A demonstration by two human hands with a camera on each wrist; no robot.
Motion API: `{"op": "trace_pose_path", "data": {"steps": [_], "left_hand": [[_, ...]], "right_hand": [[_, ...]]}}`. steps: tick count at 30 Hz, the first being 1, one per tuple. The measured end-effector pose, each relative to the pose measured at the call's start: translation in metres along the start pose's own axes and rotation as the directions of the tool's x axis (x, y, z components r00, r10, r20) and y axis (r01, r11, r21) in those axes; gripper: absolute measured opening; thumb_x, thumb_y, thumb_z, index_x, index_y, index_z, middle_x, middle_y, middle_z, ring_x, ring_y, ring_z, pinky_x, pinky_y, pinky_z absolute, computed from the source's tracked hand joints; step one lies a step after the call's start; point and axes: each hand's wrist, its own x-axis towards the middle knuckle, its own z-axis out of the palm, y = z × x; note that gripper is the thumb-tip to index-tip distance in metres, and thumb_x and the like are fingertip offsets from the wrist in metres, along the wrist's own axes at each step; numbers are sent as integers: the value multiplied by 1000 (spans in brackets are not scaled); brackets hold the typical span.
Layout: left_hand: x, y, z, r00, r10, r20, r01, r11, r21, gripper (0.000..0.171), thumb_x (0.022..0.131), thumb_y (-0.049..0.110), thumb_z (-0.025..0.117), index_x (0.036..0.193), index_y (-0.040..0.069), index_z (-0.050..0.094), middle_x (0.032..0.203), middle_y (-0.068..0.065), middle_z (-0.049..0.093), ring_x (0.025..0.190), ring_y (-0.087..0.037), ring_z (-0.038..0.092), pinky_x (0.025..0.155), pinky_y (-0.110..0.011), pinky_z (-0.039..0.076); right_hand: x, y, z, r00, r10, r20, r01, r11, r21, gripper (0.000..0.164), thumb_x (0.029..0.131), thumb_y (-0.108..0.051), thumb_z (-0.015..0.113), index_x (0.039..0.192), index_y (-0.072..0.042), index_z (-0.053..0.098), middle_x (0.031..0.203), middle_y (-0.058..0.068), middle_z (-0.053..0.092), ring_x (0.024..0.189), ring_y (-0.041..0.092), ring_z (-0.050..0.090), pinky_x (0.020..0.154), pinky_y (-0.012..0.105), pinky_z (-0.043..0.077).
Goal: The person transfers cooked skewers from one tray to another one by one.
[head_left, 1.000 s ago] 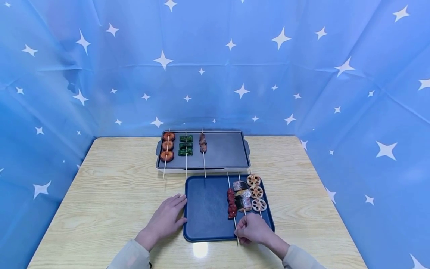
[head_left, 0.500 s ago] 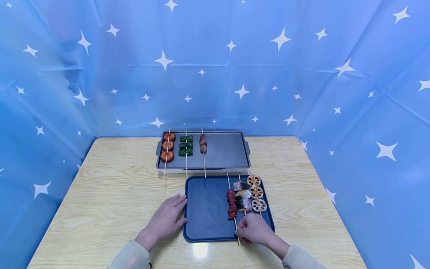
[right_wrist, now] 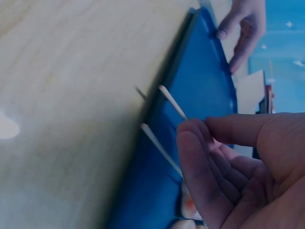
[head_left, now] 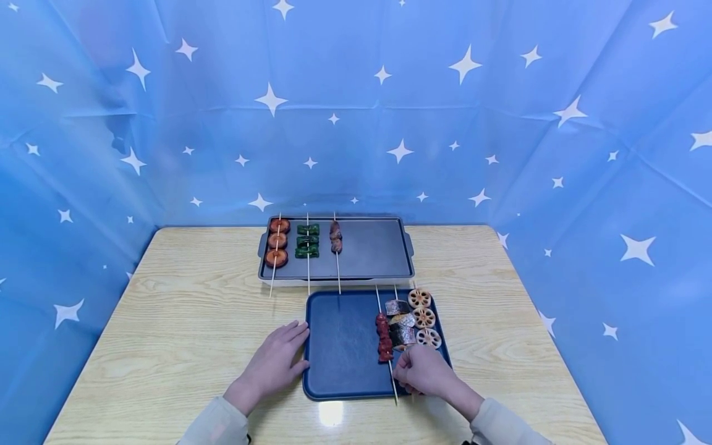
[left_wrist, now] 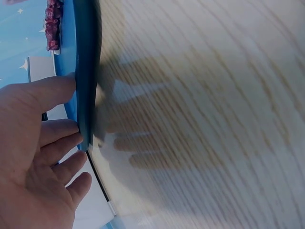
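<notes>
My left hand (head_left: 277, 357) lies with extended fingers along the left rim of the dark blue tray (head_left: 345, 371); in the left wrist view its thumb and fingertips touch that rim. My right hand (head_left: 424, 372) is over the tray's front right part, thumb and fingertips together right at the bare stick of a red meat skewer (head_left: 384, 338). I cannot tell whether they pinch it. In the right wrist view, two stick ends reach past the tray edge beside the fingertips. A fish skewer (head_left: 402, 334) and a lotus root skewer (head_left: 424, 317) lie beside it, their lower parts hidden by the hand.
Behind the tray stands a dark griddle (head_left: 372, 247) with handles. On its left half lie a mushroom-like skewer (head_left: 277, 241), a green vegetable skewer (head_left: 308, 241) and a brown meat skewer (head_left: 336, 237), their sticks overhanging the front. A starry blue curtain (head_left: 356, 154) surrounds the wooden table (head_left: 183, 321).
My right hand has shifted slightly up and right, uncovering more of the red meat skewer's stick. That skewer's lower end moved slightly right earlier. My left hand stays at the tray rim.
</notes>
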Motion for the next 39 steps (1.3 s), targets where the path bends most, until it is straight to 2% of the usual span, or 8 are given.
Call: {"op": "trace_pose_path", "data": {"steps": [8,14,21,26,30,39], "left_hand": [[0,-1,0,999,-25,34,25,1000,-12,61,87,35,71,136,1,55,145,-10,53,139,-31,44,117,-49,35],[1,-2,1,999,-31,37,31,999,-13,62,87,36,71,136,2,55,145,-9,53,139,-30,44,117,-49,35],[0,-4,2,1000,-2,10,2,1000,-4,62,87,37,71,136,2,56,145,-10,53,138,-30,45,116,-48,36],[0,-5,3,1000,1,3,-1,1000,1,62,87,37,71,135,2,56,145,-9,53,138,-29,45,116,-47,36],[0,-5,2,1000,7,-6,-7,1000,-12,62,86,36,72,135,1,56,144,-11,54,138,-31,46,116,-48,36],[0,-5,2,1000,11,-12,-11,1000,-11,62,85,36,72,134,0,57,143,-11,55,137,-31,46,116,-48,37]], "right_hand": [[20,-14,-17,998,-37,-50,36,999,-14,17,90,-13,65,75,-9,72,57,-5,64,49,6,58,47,22,50],[42,-29,-27,995,-32,-90,37,998,53,13,90,-9,64,81,-4,72,63,3,68,53,9,59,47,22,51],[71,-41,-30,994,1,-109,12,992,127,16,92,-14,64,89,-2,74,74,12,73,59,10,65,54,24,57],[89,-54,-28,993,5,-121,15,986,165,18,93,-16,64,91,-2,75,72,9,72,61,12,67,56,26,60],[101,-63,-24,992,-3,-129,27,982,189,20,94,-17,63,93,-1,75,75,12,73,62,14,68,56,27,60],[125,-76,-14,972,-35,-232,53,996,73,20,94,-20,63,87,-7,76,69,6,73,54,8,65,50,24,56]]}}
